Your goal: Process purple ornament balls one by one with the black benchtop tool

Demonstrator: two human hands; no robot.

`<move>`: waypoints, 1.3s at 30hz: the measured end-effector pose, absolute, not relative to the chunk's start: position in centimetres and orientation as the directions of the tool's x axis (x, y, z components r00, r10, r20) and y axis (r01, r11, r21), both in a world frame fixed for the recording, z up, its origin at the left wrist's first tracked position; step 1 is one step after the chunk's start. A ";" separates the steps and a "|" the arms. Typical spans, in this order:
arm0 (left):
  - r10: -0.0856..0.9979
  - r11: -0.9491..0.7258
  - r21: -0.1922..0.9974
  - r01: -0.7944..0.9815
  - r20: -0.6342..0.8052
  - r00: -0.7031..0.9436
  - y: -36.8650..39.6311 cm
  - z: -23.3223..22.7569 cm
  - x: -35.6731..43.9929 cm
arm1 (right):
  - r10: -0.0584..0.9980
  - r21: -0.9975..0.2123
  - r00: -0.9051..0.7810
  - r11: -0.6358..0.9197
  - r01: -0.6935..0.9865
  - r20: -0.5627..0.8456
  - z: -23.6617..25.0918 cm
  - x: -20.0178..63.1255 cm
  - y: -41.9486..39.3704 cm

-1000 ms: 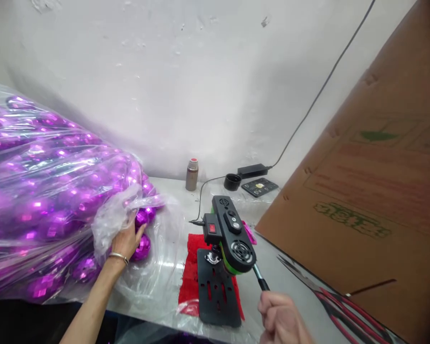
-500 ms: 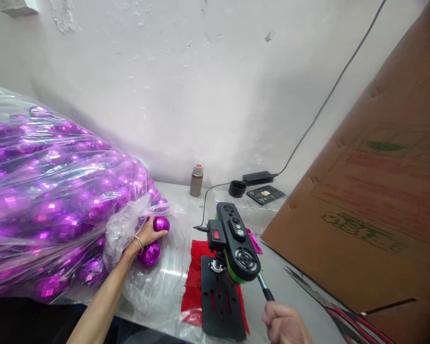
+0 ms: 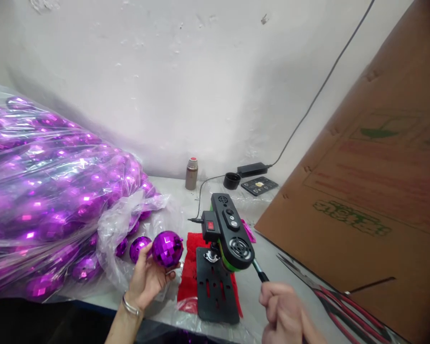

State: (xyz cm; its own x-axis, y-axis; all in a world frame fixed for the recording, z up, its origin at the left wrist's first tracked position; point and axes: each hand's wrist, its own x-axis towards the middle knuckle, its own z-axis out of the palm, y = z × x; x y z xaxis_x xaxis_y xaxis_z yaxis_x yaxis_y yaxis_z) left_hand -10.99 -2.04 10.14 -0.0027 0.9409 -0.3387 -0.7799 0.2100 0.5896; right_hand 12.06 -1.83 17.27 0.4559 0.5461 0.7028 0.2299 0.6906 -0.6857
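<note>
Purple ball [image 3: 167, 248]: a round ornament covered in small mirror-like facets that catch the light, held above the near edge of the table [image 3: 186, 200], just left of the small machine [image 3: 229, 234]. A second purple ball [image 3: 139, 247] lies just behind it at the mouth of the clear plastic bag [image 3: 57, 191], which is packed with many more of the same kind.

Left hand [image 3: 148, 279]: palm turned up, fingers curled under and around the ball, cupping it from below; a thin metal bangle [image 3: 131, 306] circles the wrist.

Right hand [image 3: 283, 313]: closed in a fist around the lower end of the lever [image 3: 260, 272] that slants down from the machine's black and green head. The machine stands on a slotted black base plate [image 3: 215, 291] over a red cloth [image 3: 191, 267]; a red switch shows on its side, and a cable runs from it toward the wall.

Cardboard sheet [image 3: 361, 191]: leans at the right, printed with green and red marks too blurred to read. A small flask [image 3: 191, 174] with a red cap stands at the back of the table.
</note>
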 end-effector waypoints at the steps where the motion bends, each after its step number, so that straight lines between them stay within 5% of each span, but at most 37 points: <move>1: 0.936 0.222 0.569 -0.792 -0.351 0.010 -2.3 9.4 -10.2 | 0.553 -0.673 0.420 0.704 0.227 0.719 17.5 12.4 -1.6; 8: 0.932 0.266 0.657 -0.705 -0.361 0.016 -3.4 6.3 -6.6 | 0.550 -0.630 0.330 0.743 0.227 0.767 18.7 13.0 -1.4; 15: 0.932 0.173 0.768 -0.617 -0.331 -0.150 -4.2 6.2 -4.4 | 0.546 -0.609 0.287 0.761 0.224 0.787 18.1 13.0 -1.4; 25: 0.915 0.260 0.741 -0.620 -0.394 -0.088 -3.4 4.2 -4.5 | 0.612 -0.651 0.224 0.724 0.229 0.759 19.2 13.4 -1.4; 31: 0.952 0.131 0.987 -0.092 -0.151 -0.266 -2.8 3.8 -3.1 | 0.602 -0.636 0.205 0.734 0.239 0.771 19.1 13.5 -1.6; 36: 0.972 0.123 0.959 0.256 -0.065 -0.224 -2.2 5.0 -2.3 | 0.602 -0.632 0.194 0.737 0.240 0.775 18.7 13.5 -1.7; 39: 0.984 0.076 0.947 0.313 -0.021 -0.175 -1.9 5.5 -2.1 | 0.592 -0.621 0.188 0.748 0.233 0.784 18.4 13.6 -1.8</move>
